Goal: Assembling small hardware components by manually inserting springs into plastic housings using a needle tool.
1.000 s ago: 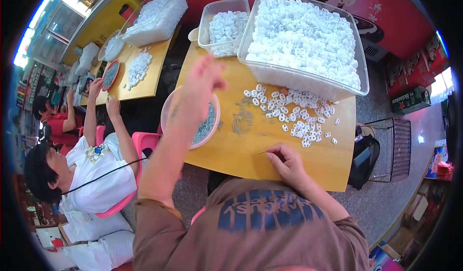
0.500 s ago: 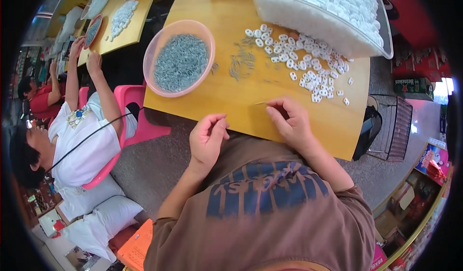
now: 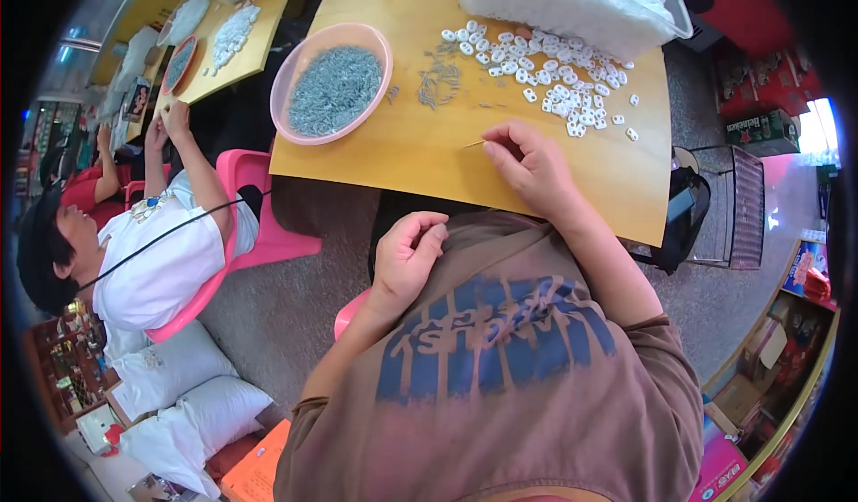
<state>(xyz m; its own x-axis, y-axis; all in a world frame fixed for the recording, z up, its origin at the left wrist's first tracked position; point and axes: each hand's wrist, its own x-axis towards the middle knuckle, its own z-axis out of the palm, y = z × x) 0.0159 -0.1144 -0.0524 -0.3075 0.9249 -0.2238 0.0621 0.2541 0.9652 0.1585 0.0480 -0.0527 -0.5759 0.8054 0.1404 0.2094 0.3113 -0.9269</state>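
In my right hand (image 3: 534, 167), above the front part of the yellow table (image 3: 357, 164), a thin brass-coloured stick (image 3: 474, 144) is pinched between thumb and forefinger. My left hand (image 3: 411, 256) is just off the table's front edge, close to my shirt, with thumb and forefinger pressed together. Whatever those fingers may hold is too small to make out. Small white oval pieces with two holes (image 3: 572, 91) lie scattered beyond my right hand. A pink bowl (image 3: 386, 51) of small grey metal pieces (image 3: 335, 91) stands at the left, and loose metal pieces (image 3: 438, 87) lie beside it.
A large clear tub (image 3: 572, 11) of white pieces is at the table's far right. To the left, a co-worker (image 3: 161, 261) sits on a pink chair (image 3: 286, 243) at another table (image 3: 255, 51). A wire cart (image 3: 746, 207) and black bag (image 3: 684, 221) stand at the right.
My left hand has drawn back from the table edge toward my body. My right hand still holds the stick over the table. The co-worker's hands have come together, away from their bowl.
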